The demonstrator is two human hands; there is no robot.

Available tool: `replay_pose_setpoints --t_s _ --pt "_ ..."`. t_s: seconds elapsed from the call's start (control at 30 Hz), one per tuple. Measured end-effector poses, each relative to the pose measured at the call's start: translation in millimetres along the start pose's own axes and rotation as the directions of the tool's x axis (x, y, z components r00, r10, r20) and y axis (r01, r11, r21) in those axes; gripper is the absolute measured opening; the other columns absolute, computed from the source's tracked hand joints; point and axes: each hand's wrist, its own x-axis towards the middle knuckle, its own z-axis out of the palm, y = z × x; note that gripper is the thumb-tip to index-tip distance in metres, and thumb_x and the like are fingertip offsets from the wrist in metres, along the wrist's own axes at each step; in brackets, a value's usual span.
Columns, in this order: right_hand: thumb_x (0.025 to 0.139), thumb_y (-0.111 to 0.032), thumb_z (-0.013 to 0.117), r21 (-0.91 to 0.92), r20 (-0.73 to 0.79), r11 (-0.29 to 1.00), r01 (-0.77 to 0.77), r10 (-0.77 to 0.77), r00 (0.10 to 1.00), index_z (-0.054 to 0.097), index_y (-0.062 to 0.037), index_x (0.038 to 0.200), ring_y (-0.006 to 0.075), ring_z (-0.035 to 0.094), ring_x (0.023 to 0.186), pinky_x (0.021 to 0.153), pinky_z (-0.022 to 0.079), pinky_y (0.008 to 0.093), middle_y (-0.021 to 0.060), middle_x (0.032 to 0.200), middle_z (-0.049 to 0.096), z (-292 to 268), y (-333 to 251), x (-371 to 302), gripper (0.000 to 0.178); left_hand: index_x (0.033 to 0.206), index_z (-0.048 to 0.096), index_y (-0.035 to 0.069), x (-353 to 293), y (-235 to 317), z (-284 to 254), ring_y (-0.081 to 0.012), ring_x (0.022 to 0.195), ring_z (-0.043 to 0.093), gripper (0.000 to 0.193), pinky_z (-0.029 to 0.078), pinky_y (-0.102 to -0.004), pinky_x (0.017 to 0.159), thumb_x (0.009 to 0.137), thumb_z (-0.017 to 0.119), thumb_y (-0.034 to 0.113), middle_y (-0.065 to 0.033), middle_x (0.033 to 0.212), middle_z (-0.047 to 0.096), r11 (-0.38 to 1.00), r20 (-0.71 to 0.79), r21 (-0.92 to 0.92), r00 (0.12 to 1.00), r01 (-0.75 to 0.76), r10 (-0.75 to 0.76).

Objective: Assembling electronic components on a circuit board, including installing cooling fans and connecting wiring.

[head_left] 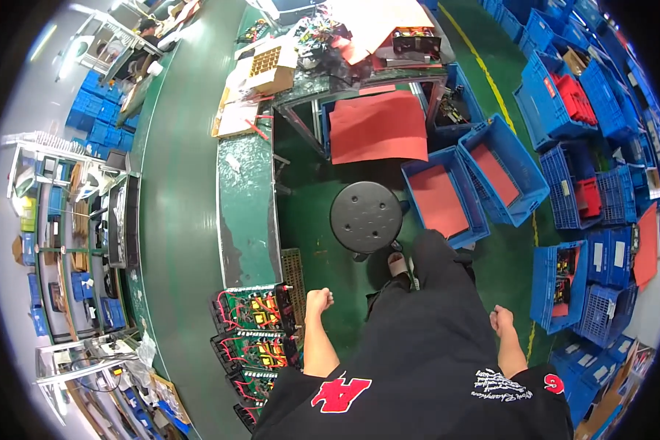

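Observation:
My left hand (320,301) hangs beside the bench with its fingers curled closed, and nothing shows in it. Nearest to it are open black electronic units (260,309) with green circuit boards, yellow parts and red wires, lined up along the bench edge; the hand is apart from them. My right hand (501,321) hangs at my other side over the green floor, also with curled fingers and nothing visible in it. In front of me stands a round black stool (367,217), close to my feet. Neither hand touches it.
Blue crates (455,238) lined with red sheets stand right of the stool. Ahead is a cluttered workbench (301,92) with a cardboard divider box (266,64) and a red sheet (380,126) hanging down. Stacked blue bins (543,95) line the right side; shelving (66,242) stands far left.

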Motion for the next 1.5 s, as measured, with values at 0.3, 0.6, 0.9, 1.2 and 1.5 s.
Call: replay_pose_setpoints --t_s 0.3,0.6,0.9,1.2,1.5 --pt "0.092 -0.018 0.056 -0.151 -0.032 0.988 0.024 -0.030 0.999 0.050 -0.0100 0.073 0.0153 0.040 0.038 0.035 0.030 0.0304 0.0035 0.055 0.047 50 -35 4 0.022 0.073 0.063 -0.003 20 -23 11 -0.0195 0.051 0.062 0.019 0.047 -0.0284 0.043 0.084 0.059 0.011 -0.0097 0.065 0.063 0.997 0.020 -0.055 0.998 0.056 -0.055" --pt "0.091 -0.023 0.057 -0.284 0.272 0.821 0.495 -0.425 0.863 0.055 -0.0071 0.077 0.0157 0.048 0.045 0.040 0.036 0.0303 0.0057 0.064 0.055 167 -209 29 0.022 0.071 0.065 0.001 17 -51 16 -0.0183 0.058 0.067 0.016 0.050 -0.0258 0.046 0.083 0.060 0.010 -0.0068 0.067 0.065 0.950 -0.005 -0.067 0.952 0.306 -0.307" --pt "0.086 -0.018 0.063 0.009 0.537 0.597 0.802 -0.680 0.500 0.063 -0.0084 0.085 0.0087 0.052 0.059 0.052 0.043 0.0263 -0.0018 0.070 0.057 410 -460 17 0.010 0.075 0.059 0.006 53 21 18 -0.0171 0.059 0.063 0.027 0.047 -0.0276 0.048 0.097 0.057 0.021 -0.0023 0.062 0.057 0.941 -0.038 -0.158 0.950 0.300 -0.309" --pt "0.082 -0.040 0.072 -0.615 -0.016 0.121 0.779 -0.990 0.141 0.062 0.0035 0.116 0.0344 0.064 0.107 0.092 0.050 0.0405 0.0245 0.113 0.066 565 -785 63 0.057 0.069 0.063 0.001 107 223 1 -0.0180 0.058 0.064 0.036 0.047 -0.0328 0.053 0.088 0.065 0.031 -0.0072 0.059 0.062 0.966 -0.054 0.236 0.994 0.109 -0.099" --pt "0.077 -0.022 0.067 -0.388 -0.146 0.241 0.889 -0.969 0.199 0.073 -0.0089 0.093 0.0316 0.070 0.082 0.072 0.054 0.0418 0.0153 0.090 0.072 645 -798 13 0.022 0.090 0.066 -0.001 114 500 31 -0.0278 0.073 0.065 0.029 0.050 -0.0403 0.070 0.090 0.063 0.028 -0.0154 0.077 0.067 0.737 -0.222 0.622 0.843 -0.265 0.491"
